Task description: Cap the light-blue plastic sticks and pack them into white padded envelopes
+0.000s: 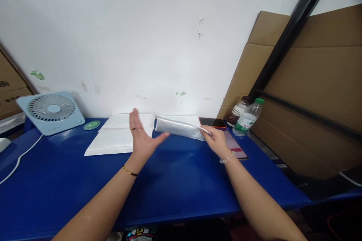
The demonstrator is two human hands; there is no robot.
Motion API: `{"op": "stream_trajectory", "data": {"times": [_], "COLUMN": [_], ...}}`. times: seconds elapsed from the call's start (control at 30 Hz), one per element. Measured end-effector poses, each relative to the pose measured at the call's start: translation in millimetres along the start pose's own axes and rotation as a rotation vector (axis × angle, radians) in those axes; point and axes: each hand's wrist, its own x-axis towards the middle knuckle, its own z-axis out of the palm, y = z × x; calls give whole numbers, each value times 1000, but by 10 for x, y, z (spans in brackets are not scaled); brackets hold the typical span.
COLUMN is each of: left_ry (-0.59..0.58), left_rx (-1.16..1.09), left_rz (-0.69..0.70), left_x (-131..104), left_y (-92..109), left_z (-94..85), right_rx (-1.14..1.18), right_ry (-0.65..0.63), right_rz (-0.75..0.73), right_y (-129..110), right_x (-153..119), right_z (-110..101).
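Hazy plastic bag (179, 128) above table (181, 184), just below view centre, held lengthwise 9-to-3 o'clock. Likely light, limp, slippery; pinch at narrow end suits. Right hand (217, 142) at its 3 o'clock end, fingers closed on it. Left hand (143, 142) at 9 o'clock, fingers wide, nothing held. Bottles (249, 116) at 3 o'clock: label print perhaps Chinese, too blurred to read.
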Motion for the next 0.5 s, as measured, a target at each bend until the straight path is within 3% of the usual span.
{"op": "stream_trajectory", "data": {"times": [0.07, 0.17, 0.23, 0.33, 0.4, 0.5], "left_ry": [33, -112, -62, 130, 181, 155], "left_rx": [-328, -747, -894, -973, -985, -975], "left_rz": [-313, -602, -643, -617, -553, -447], "left_x": [-71, -149, -135, -31, 45, 127], "left_y": [-26, -21, -11, 1, 24, 108], "left_z": [62, 233, 338, 414, 419, 399], "right_rx": [-51, -151, -180, -104, -17, 79], "right_ry": [77, -55, -191, -331, -386, -474], "right_rz": [-15, -153, -246, -279, -200, -34], "right_y": [7, -106, -203, -247, -167, 57], "right_x": [-70, -131, -150, -150, -140, -127], "right_z": [112, 240, 292, 326, 323, 297]}}
